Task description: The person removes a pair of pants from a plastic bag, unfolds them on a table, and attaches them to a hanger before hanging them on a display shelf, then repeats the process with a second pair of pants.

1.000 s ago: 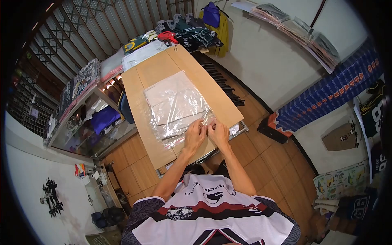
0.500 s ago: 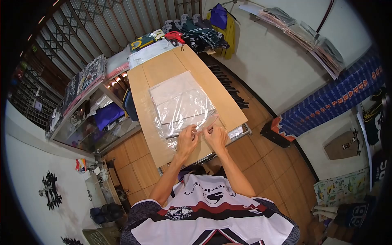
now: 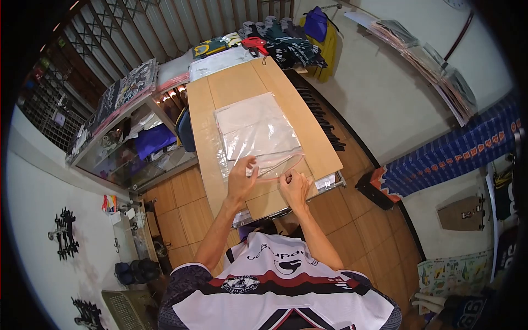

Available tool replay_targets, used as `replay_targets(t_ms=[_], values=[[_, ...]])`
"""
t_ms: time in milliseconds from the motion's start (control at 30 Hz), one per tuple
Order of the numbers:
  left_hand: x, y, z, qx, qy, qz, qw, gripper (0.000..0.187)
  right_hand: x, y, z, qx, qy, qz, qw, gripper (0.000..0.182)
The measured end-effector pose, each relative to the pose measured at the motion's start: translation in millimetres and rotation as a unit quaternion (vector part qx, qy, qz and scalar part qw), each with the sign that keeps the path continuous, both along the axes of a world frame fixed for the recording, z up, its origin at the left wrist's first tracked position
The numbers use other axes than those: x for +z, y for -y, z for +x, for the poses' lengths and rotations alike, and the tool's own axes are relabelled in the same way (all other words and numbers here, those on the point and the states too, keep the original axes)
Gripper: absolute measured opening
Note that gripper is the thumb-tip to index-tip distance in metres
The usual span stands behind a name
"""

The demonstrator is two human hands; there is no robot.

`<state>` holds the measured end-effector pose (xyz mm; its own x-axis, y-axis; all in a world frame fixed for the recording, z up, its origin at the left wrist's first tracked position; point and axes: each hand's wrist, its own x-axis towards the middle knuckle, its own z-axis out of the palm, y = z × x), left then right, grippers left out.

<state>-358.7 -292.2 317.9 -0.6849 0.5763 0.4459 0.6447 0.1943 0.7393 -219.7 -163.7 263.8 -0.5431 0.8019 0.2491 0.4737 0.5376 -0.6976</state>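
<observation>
A clear plastic bag [image 3: 258, 135] with a flat, pale folded item inside lies on the wooden table [image 3: 324, 159]. Its near edge has a reddish strip that bows upward between my hands. At the near left of the bag, my left hand [image 3: 242, 180] is open, thumb and fingers apart right at the plastic. My right hand [image 3: 295, 188] has its fingers pinched together on the bag's near right corner.
White packets [image 3: 220, 63] and a red tape dispenser [image 3: 254, 44] sit at the table's far end, with folded dark clothing [image 3: 291, 47] beyond. A glass display case [image 3: 132, 140] stands left. Black hangers [image 3: 319, 113] line the right side.
My left hand has come off the bag's edge and moved left, its fingers spreading. My right hand keeps its pinch as the bag's mouth bows wider. The camera view has shifted slightly.
</observation>
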Motion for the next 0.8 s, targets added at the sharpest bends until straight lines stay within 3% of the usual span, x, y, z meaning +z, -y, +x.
replay_targets(t_ms=[200, 267, 300, 433, 600, 800], values=[[-37, 40, 18, -0.02, -0.004, -0.079, 0.997, 0.032, 10, 3, 1, 0.016, 0.02, 0.004, 1.0, 0.016], [-38, 43, 16, -0.019, 0.055, -0.057, 0.997, 0.029, 4, 1, 1, 0.024, 0.025, 0.007, 0.999, 0.017], [-35, 44, 15, -0.016, 0.085, -0.045, 0.995, 0.027, 3, 1, 2, 0.024, 0.024, 0.007, 0.999, 0.017], [13, 30, -3, 0.064, 0.007, 0.004, 0.998, 0.023, 3, 2, 2, 0.025, 0.023, 0.022, 0.999, 0.017], [59, 17, -33, 0.08, -0.07, 0.102, 0.989, 0.023, -1, 1, 4, 0.03, -0.002, 0.045, 0.999, 0.018], [53, 17, -11, 0.03, -0.117, 0.084, 0.989, 0.027, 8, 3, 14, 0.052, -0.054, 0.006, 0.997, 0.017]])
